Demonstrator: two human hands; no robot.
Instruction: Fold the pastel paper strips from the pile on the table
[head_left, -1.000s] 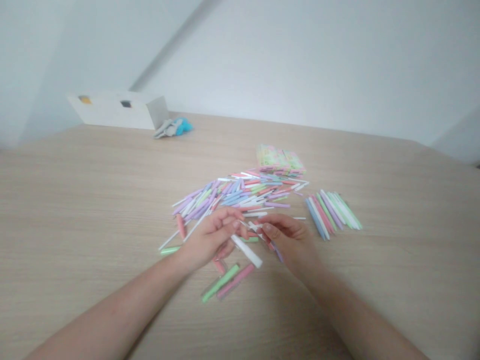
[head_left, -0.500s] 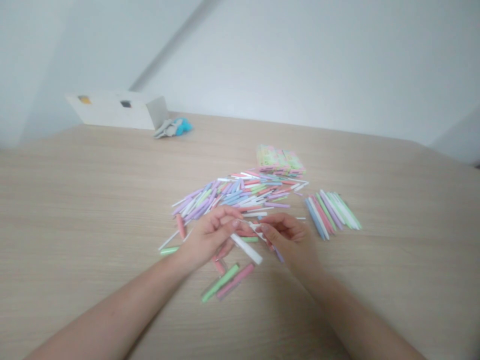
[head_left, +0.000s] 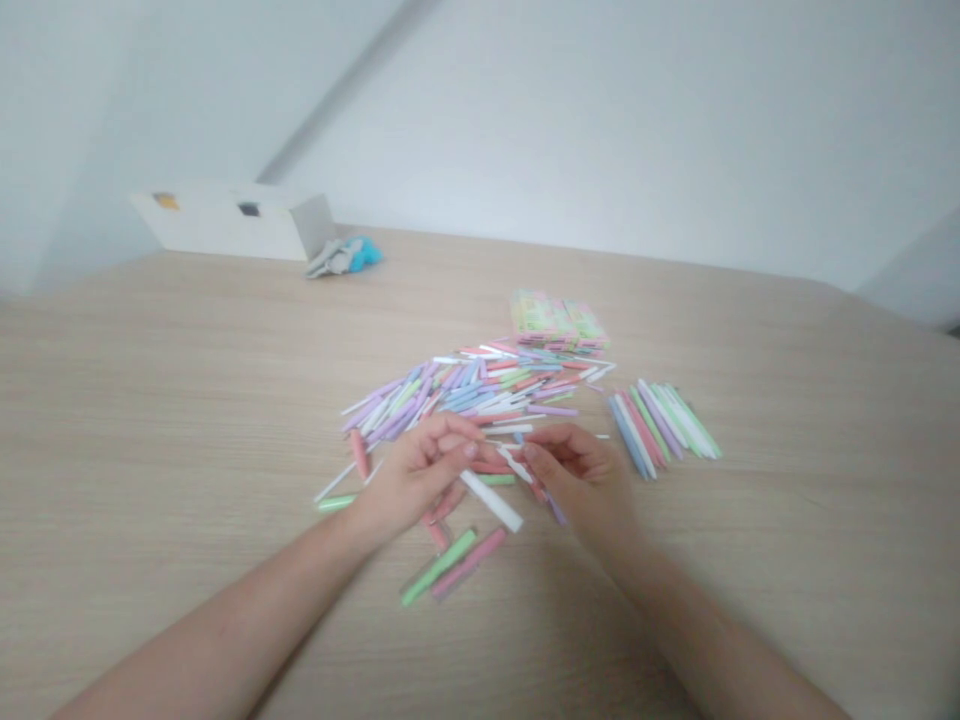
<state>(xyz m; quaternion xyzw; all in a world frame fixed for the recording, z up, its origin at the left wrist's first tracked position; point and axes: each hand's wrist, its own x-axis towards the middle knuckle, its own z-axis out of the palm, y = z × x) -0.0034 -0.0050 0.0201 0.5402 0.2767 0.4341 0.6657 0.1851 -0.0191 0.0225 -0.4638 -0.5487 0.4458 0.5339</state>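
Note:
My left hand (head_left: 424, 465) is closed, thumb against the fingers, with a white pen-like tube (head_left: 493, 502) slanting down and right out of its grip. Opposite it, my right hand (head_left: 581, 475) pinches a small, slim white piece (head_left: 514, 463) between thumb and forefinger. The fingertips of both hands are close together but apart. Blur hides what exactly the slim piece is. Below my hands lie a green tube (head_left: 439, 567) and a pink tube (head_left: 471, 563), side by side on the table.
Beyond my hands spreads a loose pile of pastel sticks (head_left: 465, 385). A neat row of coloured sticks (head_left: 664, 430) lies to the right. Behind the pile is a stack of printed packets (head_left: 559, 320). A white box (head_left: 232, 225) and a grey-blue crumpled cloth-like item (head_left: 345, 257) stand at back left.
The fingertips of my right hand have shifted slightly right, and the slim white piece shows more in the gap. The white tube's lower end has dipped a little. Otherwise the scene is the same.

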